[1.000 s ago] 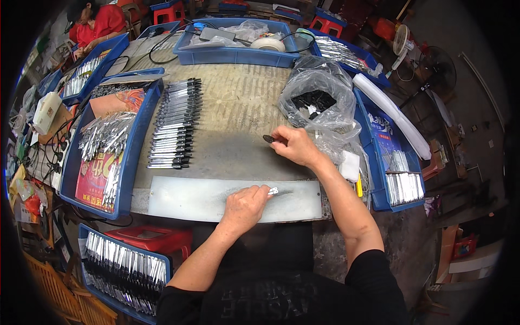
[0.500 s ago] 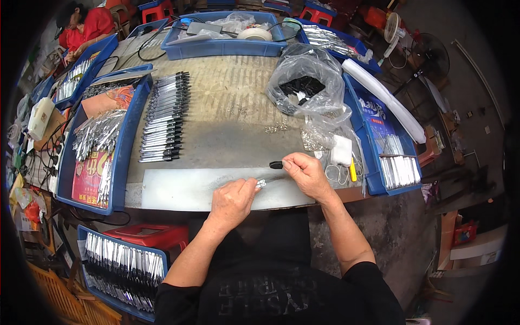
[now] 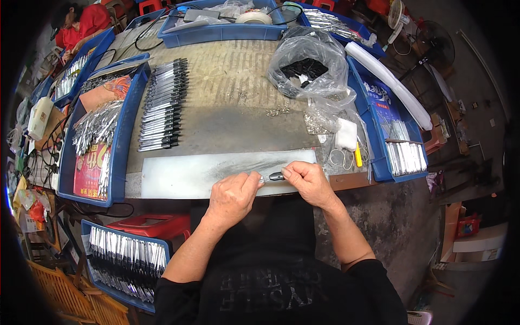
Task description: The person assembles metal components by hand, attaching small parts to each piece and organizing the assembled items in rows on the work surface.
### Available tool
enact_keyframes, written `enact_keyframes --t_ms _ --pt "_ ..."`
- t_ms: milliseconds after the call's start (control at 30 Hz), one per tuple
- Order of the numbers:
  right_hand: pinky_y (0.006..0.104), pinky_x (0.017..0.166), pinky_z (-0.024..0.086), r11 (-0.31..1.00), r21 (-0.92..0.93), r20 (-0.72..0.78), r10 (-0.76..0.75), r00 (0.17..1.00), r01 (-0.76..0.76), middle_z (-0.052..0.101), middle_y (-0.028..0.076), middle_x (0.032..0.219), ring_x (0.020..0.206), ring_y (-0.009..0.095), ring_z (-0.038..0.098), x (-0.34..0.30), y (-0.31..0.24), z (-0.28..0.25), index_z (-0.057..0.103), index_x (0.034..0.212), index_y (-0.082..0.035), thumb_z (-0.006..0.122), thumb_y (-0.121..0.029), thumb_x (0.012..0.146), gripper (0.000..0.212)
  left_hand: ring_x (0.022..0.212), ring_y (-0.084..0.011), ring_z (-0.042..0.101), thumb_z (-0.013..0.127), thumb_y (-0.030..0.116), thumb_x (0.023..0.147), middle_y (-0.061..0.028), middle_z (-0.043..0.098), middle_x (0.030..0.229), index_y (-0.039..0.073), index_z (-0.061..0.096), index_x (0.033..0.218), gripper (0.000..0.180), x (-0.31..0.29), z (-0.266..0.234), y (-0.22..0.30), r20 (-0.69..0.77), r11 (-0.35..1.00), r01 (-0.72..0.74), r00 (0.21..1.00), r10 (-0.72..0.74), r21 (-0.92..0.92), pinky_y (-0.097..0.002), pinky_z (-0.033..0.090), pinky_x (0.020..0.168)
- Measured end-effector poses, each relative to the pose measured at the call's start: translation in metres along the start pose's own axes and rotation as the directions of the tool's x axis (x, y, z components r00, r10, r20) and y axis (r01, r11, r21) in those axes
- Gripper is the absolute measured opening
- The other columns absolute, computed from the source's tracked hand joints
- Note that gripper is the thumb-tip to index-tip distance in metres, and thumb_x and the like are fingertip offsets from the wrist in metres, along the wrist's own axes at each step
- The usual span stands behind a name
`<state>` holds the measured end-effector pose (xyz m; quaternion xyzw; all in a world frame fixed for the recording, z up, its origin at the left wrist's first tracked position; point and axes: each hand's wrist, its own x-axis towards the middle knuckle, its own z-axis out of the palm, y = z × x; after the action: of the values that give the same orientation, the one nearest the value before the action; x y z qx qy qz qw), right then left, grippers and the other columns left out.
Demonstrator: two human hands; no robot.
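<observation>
Above the white board (image 3: 179, 176) at the table's front edge, my two hands are almost together. My left hand (image 3: 234, 197) is closed around a clear-and-silver pen barrel (image 3: 264, 179), most of it hidden in the fingers. Between thumb and fingers, my right hand (image 3: 310, 183) pinches a black pen part (image 3: 276, 176). The two pieces meet end to end; whether one sits inside the other I cannot tell. Left of the middle lies a row of silver pens (image 3: 162, 105) with black ends. An open clear plastic bag (image 3: 333, 59) holds black parts (image 3: 304, 70).
Small metal bits (image 3: 278, 112) lie near the bag. A yellow-handled tool (image 3: 358, 156) and a white block (image 3: 346, 134) are at the right. Blue trays (image 3: 131, 124) flank the table; another blue tray (image 3: 168, 250) of pens stands below. A person in red (image 3: 92, 21) sits far left.
My right hand has come down and the black part now meets the barrel in my left hand. The whole view has shifted slightly.
</observation>
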<state>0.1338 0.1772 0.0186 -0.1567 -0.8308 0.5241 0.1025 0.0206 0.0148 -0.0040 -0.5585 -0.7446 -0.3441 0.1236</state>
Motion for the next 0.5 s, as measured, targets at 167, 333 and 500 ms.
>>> enact_keyframes --t_ms 167,333,500 --pt "0.0237 0.048 0.033 1.000 0.018 -0.011 0.013 1.000 -0.012 0.044 -0.003 0.056 0.057 0.004 0.037 -0.0029 0.0003 0.0028 0.056 0.072 0.002 0.055 -0.019 0.087 0.026 0.051 -0.0206 0.054 0.061 0.015 0.078 -0.0046 0.046 0.058 0.007 0.051 0.079 0.013 -0.0018 -0.0019 0.0019 0.024 1.000 0.001 1.000 -0.001 -0.001 -0.0327 0.044 0.045" --pt "0.0286 0.049 0.037 1.000 0.017 -0.022 -0.010 1.000 0.011 0.053 0.008 0.058 0.053 0.011 0.045 -0.0056 -0.0058 0.0037 0.056 0.074 0.004 0.055 -0.016 0.086 0.024 0.050 -0.0203 0.053 0.061 0.016 0.078 -0.0041 0.045 0.057 0.007 0.051 0.080 0.013 -0.0043 -0.0027 0.0018 0.048 1.000 -0.002 0.999 0.003 -0.008 -0.0328 0.043 0.044" --pt "0.0292 0.051 0.039 0.992 -0.074 -0.033 -0.104 0.994 0.101 0.054 0.010 0.061 0.054 0.015 0.050 -0.0084 -0.0063 0.0097 0.058 0.076 0.004 0.057 -0.015 0.085 0.021 0.049 -0.0202 0.053 0.061 0.017 0.077 -0.0043 0.045 0.057 0.006 0.052 0.082 0.015 -0.0079 -0.0014 0.0019 0.075 0.999 -0.011 0.997 0.015 -0.051 -0.0321 0.043 0.043"
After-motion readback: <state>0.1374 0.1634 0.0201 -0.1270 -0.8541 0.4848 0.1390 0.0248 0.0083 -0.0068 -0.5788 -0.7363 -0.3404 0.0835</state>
